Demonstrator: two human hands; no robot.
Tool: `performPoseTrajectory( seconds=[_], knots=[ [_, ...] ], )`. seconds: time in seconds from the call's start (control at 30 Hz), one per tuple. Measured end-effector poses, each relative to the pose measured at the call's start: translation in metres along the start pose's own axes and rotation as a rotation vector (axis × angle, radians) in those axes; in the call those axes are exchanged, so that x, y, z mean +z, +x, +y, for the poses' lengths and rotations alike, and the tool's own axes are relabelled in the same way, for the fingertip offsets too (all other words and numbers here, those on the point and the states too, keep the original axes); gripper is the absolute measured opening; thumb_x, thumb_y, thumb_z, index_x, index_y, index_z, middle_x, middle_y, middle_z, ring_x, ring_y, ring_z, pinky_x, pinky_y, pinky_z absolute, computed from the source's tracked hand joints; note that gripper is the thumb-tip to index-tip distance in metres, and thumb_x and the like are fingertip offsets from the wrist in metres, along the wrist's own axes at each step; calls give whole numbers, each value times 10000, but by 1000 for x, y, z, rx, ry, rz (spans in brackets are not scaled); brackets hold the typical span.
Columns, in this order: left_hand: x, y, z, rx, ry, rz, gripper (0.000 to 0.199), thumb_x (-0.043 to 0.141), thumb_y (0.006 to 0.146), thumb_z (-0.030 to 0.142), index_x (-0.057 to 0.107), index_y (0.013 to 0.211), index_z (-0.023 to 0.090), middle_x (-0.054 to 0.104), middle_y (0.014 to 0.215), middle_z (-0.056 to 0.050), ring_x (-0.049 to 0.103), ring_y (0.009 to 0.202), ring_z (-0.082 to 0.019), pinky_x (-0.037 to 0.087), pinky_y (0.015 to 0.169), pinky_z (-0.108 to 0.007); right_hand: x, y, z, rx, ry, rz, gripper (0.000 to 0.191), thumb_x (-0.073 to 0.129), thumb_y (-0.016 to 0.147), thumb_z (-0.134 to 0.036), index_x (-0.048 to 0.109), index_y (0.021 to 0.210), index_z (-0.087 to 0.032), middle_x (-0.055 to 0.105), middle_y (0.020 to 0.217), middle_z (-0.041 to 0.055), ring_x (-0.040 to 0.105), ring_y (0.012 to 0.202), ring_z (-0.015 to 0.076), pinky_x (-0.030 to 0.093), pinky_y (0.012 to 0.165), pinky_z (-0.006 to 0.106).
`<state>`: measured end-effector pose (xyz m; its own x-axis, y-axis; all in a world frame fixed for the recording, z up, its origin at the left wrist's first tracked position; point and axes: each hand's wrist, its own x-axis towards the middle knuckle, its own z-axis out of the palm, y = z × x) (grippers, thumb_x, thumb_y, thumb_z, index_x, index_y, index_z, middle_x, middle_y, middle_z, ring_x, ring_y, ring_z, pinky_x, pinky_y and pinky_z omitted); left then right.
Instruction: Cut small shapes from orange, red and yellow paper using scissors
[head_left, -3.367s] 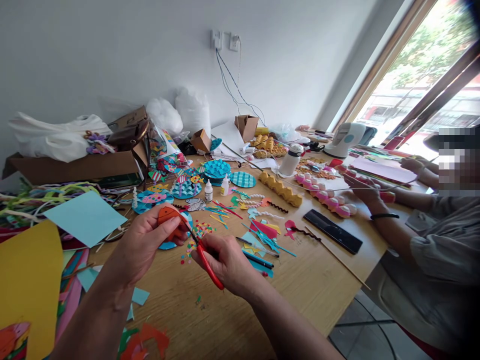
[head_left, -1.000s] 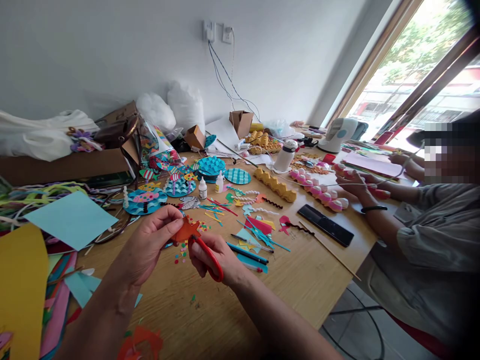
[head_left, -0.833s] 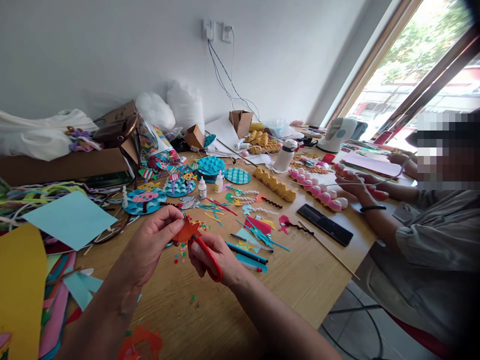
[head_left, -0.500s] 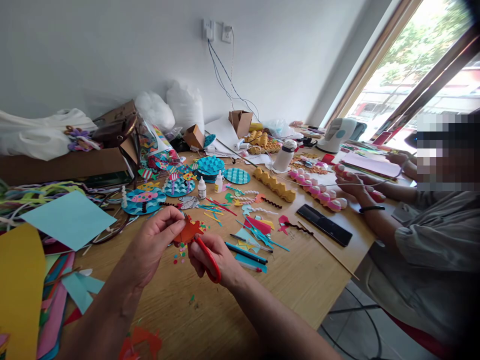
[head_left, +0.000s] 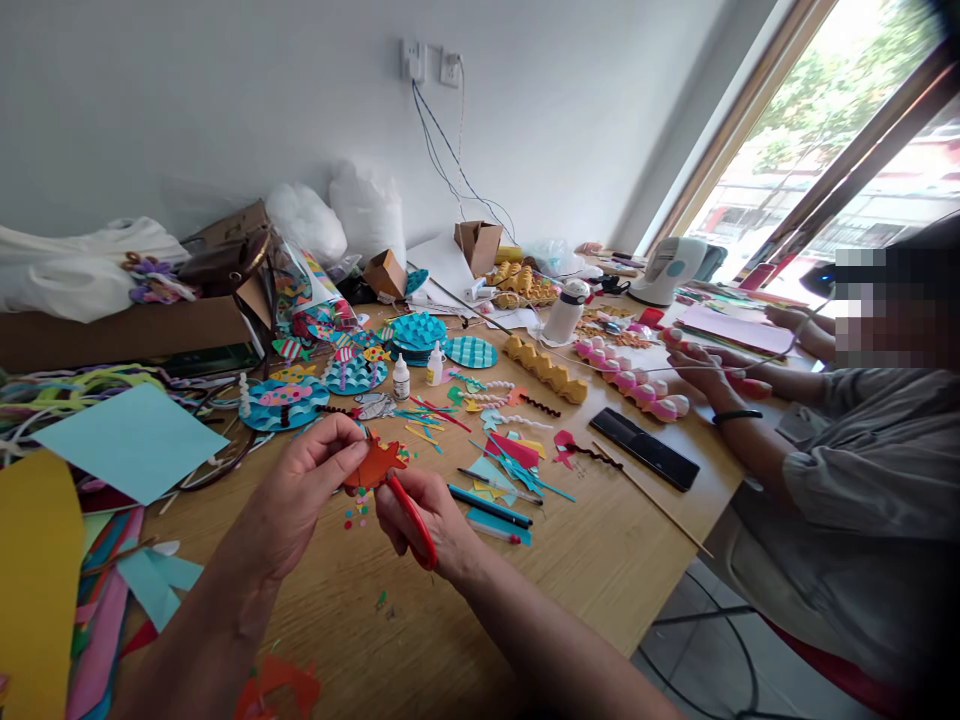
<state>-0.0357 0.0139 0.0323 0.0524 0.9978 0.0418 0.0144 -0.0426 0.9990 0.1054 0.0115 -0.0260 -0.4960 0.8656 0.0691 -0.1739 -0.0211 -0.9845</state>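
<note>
- Left hand [head_left: 300,490] pinches the orange paper [head_left: 379,462], left of the frame's centre; gripping near the blades steadies it.
- Right hand [head_left: 444,522] curls round red-handled scissors [head_left: 430,558]; blade opening cannot be told.
- Turning the paper suits its jagged edge.

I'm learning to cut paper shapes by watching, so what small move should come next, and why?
Probably a slight turn of the orange paper by the left hand, to guide its jagged edge to the red scissors: the left fingers pinch the paper, and the right hand holds the scissors close by that edge. The blades are hard to make out.
</note>
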Motion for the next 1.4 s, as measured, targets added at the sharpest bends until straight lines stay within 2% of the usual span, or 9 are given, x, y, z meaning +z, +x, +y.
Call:
performPoseTrajectory(
  seconds=[0.17,0.33,0.7,0.93,1.13,1.27,1.4],
  knots=[
    [-4,0,-1,8,-30,-31,121,626,758,302,581,697,207,547,662,43,466,619,-114,400,572,-202,0,0,0,-38,23,-24,470,538,806,-605,445,627,-181,406,472,-72,353,377,44,274,370,173],
    [-10,1,-2,0,-26,-58,118,627,762,291,582,698,203,528,662,49,438,625,-106,376,578,-194,0,-1,-2,-12,25,-23,488,550,775,-642,474,648,-177,404,471,-75,353,373,43,285,361,175],
    [-23,3,2,-73,-8,-169,127,645,752,317,589,718,208,510,622,67,410,553,-85,362,528,-189,-2,-3,-6,70,31,-74,364,604,808,-477,470,658,-173,411,496,-76,363,386,36,290,360,158],
    [-30,3,7,-68,89,-187,159,659,713,333,584,690,195,531,650,48,438,592,-99,363,530,-196,-7,-2,-9,31,-98,-104,350,569,839,-426,444,623,-180,404,494,-68,356,416,47,277,396,174],
    [-37,5,4,-62,171,-241,136,618,742,312,577,690,192,519,665,42,441,627,-107,365,565,-200,-12,-3,-15,-23,-265,-140,416,539,847,-509,428,620,-178,380,516,-60,337,470,58,261,450,193],
    [-42,5,4,-48,229,-291,148,595,760,314,556,679,197,478,638,49,404,590,-100,339,529,-198,-15,-3,-14,-66,-345,-174,398,520,869,-481,430,631,-176,371,532,-58,328,490,62,253,466,198],
    [-48,5,6,-19,288,-354,148,583,767,312,553,676,198,452,622,56,379,576,-95,329,529,-196,-17,-3,-13,-49,-409,-199,378,537,867,-458,439,638,-174,363,534,-61,315,487,60,233,457,196]
  ],
)
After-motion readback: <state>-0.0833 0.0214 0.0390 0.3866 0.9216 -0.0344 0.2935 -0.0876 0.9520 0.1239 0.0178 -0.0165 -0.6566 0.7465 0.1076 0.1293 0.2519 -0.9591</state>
